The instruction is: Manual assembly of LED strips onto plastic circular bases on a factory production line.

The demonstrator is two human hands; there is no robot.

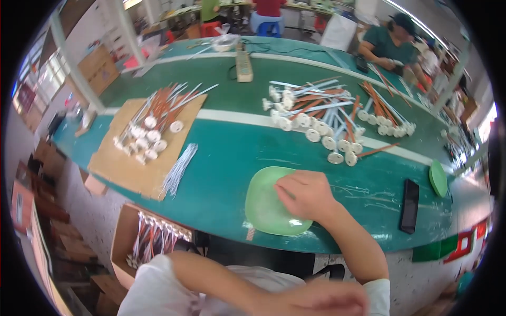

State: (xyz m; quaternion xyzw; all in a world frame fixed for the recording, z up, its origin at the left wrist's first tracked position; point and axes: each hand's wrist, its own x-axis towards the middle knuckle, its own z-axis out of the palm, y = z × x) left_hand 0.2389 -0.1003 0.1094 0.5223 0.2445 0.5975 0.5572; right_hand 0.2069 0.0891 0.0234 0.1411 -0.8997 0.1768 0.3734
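Over a light green square dish [258, 210] on the green table, my right hand [305, 194] is closed, its fingers pressed together and pointing down into the dish. Whatever it pinches, if anything, is hidden. My left hand [327, 300] is smeared by motion close to my body at the lower edge, its forearm crossing in front of me; its fingers cannot be made out. To the left of the dish lies a bundle of thin white ties [181, 169], partly on a cardboard sheet [118, 171].
White round-ended pieces with brown and pale strips lie piled on the cardboard [153, 136] and at the back right [311, 113]. A phone [409, 205] and a small green dish [437, 179] are at the right. A power strip [243, 64] and a co-worker [392, 45] are beyond.
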